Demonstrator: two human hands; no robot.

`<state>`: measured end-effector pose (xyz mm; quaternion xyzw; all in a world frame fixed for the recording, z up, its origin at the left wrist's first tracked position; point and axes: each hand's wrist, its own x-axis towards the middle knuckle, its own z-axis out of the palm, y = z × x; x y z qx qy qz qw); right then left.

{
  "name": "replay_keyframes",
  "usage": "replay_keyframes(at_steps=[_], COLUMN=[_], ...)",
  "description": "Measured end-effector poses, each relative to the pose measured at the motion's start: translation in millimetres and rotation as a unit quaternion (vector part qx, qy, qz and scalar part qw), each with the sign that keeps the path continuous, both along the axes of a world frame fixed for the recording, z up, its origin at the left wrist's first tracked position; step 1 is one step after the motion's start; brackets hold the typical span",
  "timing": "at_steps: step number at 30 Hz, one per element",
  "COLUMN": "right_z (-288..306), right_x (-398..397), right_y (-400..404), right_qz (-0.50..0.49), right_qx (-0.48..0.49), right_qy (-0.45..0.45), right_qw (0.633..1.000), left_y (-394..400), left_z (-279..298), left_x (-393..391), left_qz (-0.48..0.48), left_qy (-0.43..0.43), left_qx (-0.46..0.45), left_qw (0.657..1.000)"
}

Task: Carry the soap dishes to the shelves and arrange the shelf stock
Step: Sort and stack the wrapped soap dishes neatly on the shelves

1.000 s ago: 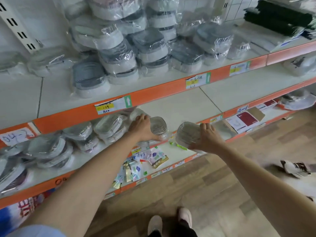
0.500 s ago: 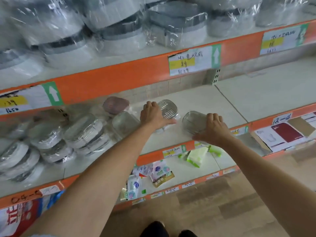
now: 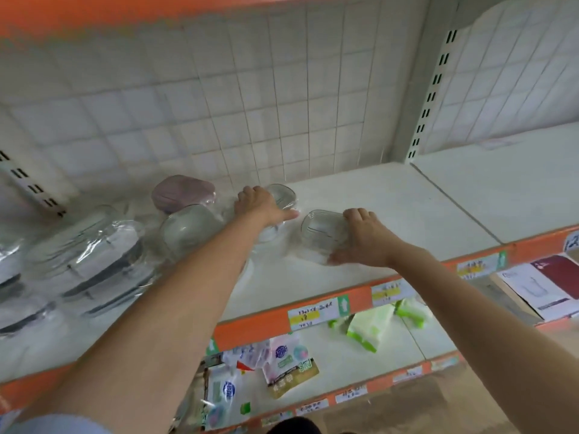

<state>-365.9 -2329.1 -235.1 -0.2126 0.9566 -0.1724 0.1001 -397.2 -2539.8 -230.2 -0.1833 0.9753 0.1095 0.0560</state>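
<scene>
Putting clear soap dishes on the white shelf (image 3: pixel 391 195).

Left hand (image 3: pixel 261 206) curls over one soap dish (image 3: pixel 283 195) farther back; right hand (image 3: pixel 365 238) wraps another soap dish (image 3: pixel 322 230) nearer, probably setting both down side by side, beside the wrapped dishes (image 3: pixel 94 245).

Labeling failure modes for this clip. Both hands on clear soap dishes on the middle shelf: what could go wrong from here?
1. The right hand holds its clear dish close to the shelf front; released there, it might slide off.
2. The left hand holds the other dish beside a pink dish and a wrapped one; pushing further could knock them.
3. Loose wrap may make either grip slip.
</scene>
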Motion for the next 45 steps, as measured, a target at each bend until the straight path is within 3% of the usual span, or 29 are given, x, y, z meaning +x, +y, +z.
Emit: replay_keyframes(at_steps=[10, 15, 18, 28, 35, 45], right_z=[16, 34, 46, 96, 131, 183], right_x=[-1, 11, 23, 78, 129, 200], right_y=[-6, -3, 3, 16, -6, -54], right_qz=[0.002, 0.006, 0.008, 0.054, 0.121, 0.188], right_qx=[0.043, 0.028, 0.030, 0.060, 0.071, 0.076], right_qy=[-0.012, 0.062, 0.062, -0.019, -0.087, -0.076], right_qw=[0.999, 0.998, 0.998, 0.997, 0.986, 0.976], left_y=[2, 12, 19, 36, 15, -39], left_z=[21, 37, 48, 92, 129, 177], left_x=[5, 27, 49, 140, 209, 288], left_qz=[-0.085, -0.139, -0.167, -0.309, -0.255, -0.212], left_qy=[0.015, 0.029, 0.025, -0.087, -0.147, -0.226], left_qx=[-0.066, -0.087, -0.085, -0.090, -0.040, -0.001], left_qw=[0.994, 0.986, 0.982, 0.943, 0.955, 0.951])
